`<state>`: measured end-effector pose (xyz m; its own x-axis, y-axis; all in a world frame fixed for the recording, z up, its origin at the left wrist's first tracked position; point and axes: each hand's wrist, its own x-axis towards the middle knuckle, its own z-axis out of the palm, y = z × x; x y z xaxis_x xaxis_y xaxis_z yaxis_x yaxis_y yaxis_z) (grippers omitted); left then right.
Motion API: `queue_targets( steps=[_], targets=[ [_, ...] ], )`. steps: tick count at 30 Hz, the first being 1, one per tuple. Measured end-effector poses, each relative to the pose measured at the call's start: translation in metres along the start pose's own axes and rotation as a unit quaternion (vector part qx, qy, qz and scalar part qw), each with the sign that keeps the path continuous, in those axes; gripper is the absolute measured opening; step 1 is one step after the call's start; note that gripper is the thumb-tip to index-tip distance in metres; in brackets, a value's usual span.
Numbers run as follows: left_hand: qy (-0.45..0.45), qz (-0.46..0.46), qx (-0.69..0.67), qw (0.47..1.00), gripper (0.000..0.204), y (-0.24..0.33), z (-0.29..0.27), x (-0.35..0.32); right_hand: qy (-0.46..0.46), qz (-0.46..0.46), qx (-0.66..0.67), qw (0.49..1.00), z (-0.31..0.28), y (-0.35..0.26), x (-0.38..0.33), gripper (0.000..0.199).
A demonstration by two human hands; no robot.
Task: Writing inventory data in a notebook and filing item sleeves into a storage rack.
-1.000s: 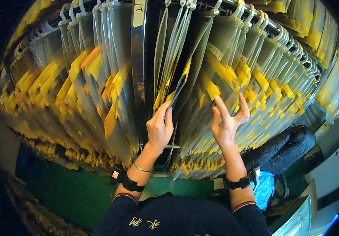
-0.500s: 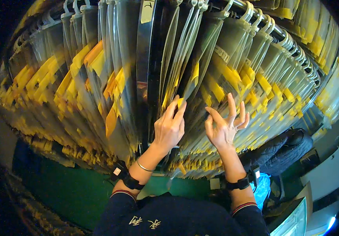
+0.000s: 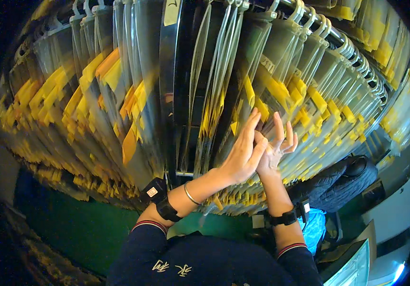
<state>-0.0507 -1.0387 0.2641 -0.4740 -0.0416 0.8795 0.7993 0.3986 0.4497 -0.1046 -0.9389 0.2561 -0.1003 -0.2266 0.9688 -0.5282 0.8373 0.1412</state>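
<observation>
My left hand (image 3: pixel 241 155) reaches across to the right, its fingers stretched out, and overlaps part of my right hand (image 3: pixel 272 153). The left fingertips lie beside a yellow tag (image 3: pixel 261 109) on one of the clear hanging plastic sleeves (image 3: pixel 255 57). Raised and spread are several fingers of my right hand; its thumb and index finger are partly hidden by the left hand. I see nothing held in either hand. Whether the fingers touch the sleeves, I cannot tell.
The sleeves hang from white hooks (image 3: pixel 312 21) on a metal rail. A dark upright post (image 3: pixel 168 71) divides the rows. More yellow-tagged sleeves (image 3: pixel 374 28) hang at far right. A dark quilted item (image 3: pixel 343 183) and a blue plastic bag (image 3: pixel 313 231) are at right.
My left hand has moved right, away from the sleeves with a yellow tag near the middle, to overlap my right hand. The right hand has hardly moved.
</observation>
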Motion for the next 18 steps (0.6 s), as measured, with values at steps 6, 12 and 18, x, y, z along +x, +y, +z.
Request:
queue_targets(
  steps=[6, 12, 18],
  targets=[
    [-0.026, -0.110, -0.031, 0.993, 0.058, -0.023, -0.023, -0.002, 0.018, 0.010, 0.055, 0.998, 0.000, 0.005, 0.005, 0.014],
    [-0.036, -0.034, 0.186, 0.981, 0.061, -0.030, -0.054, -0.003, 0.005, -0.008, 0.030, 1.000, -0.008, 0.014, 0.015, 0.013],
    [-0.052, 0.000, 0.361, 0.931, 0.060, -0.041, -0.071, -0.008, 0.017, -0.002, 0.012, 1.000, -0.004, 0.011, 0.018, 0.015]
  ],
)
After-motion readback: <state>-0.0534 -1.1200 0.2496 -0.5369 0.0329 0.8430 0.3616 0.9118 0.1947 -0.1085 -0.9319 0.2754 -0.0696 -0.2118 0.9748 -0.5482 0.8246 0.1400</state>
